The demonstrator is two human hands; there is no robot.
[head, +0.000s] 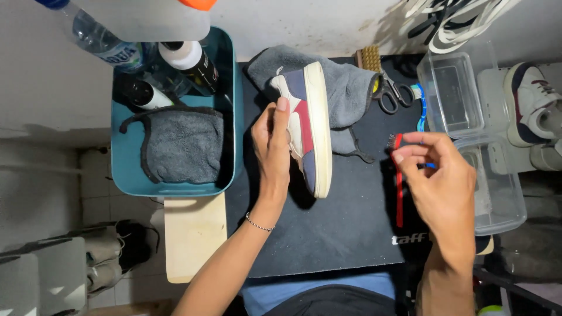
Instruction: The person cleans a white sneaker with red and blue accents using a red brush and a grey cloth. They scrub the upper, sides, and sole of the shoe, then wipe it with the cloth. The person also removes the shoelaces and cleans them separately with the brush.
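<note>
My left hand (274,146) grips a sneaker (307,126) with a cream sole and navy, red and white panels, holding it on its side over a dark mat (345,228). My right hand (436,175) pinches a small red-handled brush (398,175) near its bristled end, to the right of the shoe. A grey towel (345,88) lies crumpled under and behind the sneaker.
A teal tub (175,181) at left holds a grey cloth (181,146) and bottles (193,61). Scissors (391,93), a wooden brush (369,57), a blue toothbrush (420,108) and a clear plastic box (468,117) sit behind and right. More shoes (530,105) rest at far right.
</note>
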